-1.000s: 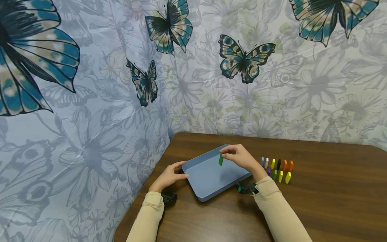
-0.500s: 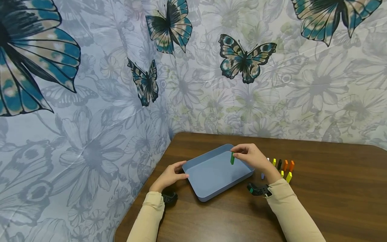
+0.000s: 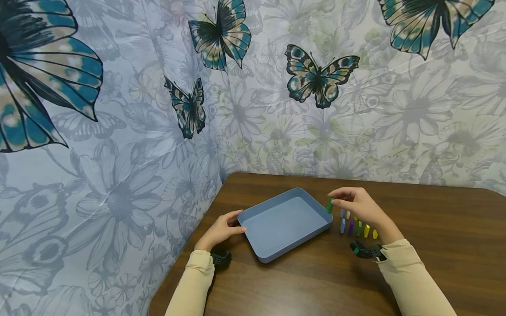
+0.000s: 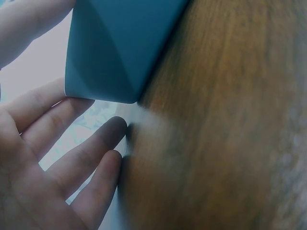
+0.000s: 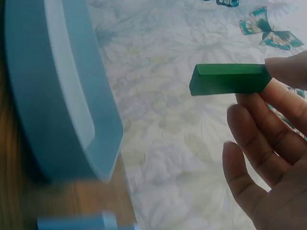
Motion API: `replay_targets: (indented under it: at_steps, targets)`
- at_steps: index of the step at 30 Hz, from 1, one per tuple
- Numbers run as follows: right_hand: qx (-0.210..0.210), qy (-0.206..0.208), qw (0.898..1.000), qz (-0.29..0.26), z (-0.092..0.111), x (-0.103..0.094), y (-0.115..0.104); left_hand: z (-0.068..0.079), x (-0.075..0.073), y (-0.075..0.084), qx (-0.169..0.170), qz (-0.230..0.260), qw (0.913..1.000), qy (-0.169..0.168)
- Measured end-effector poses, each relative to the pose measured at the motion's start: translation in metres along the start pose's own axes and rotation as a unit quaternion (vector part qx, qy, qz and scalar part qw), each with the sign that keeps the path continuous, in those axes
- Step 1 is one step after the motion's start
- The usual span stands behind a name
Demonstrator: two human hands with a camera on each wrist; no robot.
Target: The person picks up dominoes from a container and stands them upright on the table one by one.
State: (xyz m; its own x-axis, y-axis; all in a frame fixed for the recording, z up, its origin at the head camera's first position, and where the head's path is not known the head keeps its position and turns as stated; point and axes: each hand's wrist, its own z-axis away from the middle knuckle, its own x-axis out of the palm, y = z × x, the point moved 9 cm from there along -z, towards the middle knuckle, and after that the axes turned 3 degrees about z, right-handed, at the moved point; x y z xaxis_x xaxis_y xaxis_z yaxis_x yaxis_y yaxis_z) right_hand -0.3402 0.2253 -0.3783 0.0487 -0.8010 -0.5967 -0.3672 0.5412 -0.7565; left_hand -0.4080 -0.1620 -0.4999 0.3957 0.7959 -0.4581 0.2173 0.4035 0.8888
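A blue tray (image 3: 294, 245) lies aslant on the table. My left hand (image 3: 219, 229) holds its left corner, thumb on one wall and fingertips on the other; the left wrist view shows the last two fingers off the tray (image 4: 103, 86). Just past the tray's right corner, my right hand (image 3: 361, 208) pinches a green block (image 3: 330, 205) between thumb and fingers. In the right wrist view this green block (image 5: 230, 79) shows as a long bar with slanted ends, while the ring and little fingers stay free of it.
Small coloured blocks stand in rows right of the tray, among them a blue block (image 3: 342, 226), a purple block (image 3: 351, 227), another green block (image 3: 359, 228) and a yellow block (image 3: 366, 231). My right forearm and hand hide some. A patterned wall (image 3: 261, 131) borders the table.
My right hand has moved right with the green block, from over the tray to beyond its right corner. The left hand and the tray have stayed in place.
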Motion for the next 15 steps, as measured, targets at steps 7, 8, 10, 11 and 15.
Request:
replay_targets:
  at_steps: [7, 8, 10, 11, 15]
  targets:
    - [-0.004, 0.031, 0.999, 0.018, 0.018, -0.038, 0.015, -0.002, 0.001, 0.002, 0.000, 0.000, 1.0000, 0.002]
    - [-0.009, 0.037, 0.999, 0.024, 0.021, -0.044, 0.017, -0.002, 0.001, 0.003, 0.000, 0.000, 1.0000, 0.003]
    - [-0.011, 0.043, 0.999, 0.031, 0.027, -0.053, 0.021, -0.002, 0.002, 0.003, 0.000, 0.000, 1.0000, 0.002]
    - [-0.008, 0.045, 0.998, 0.037, 0.030, -0.058, 0.024, -0.003, 0.003, 0.003, 0.000, 0.001, 1.0000, 0.002]
    - [0.006, 0.042, 0.998, 0.056, 0.041, -0.072, 0.036, -0.004, 0.004, 0.002, -0.003, 0.003, 1.0000, 0.003]
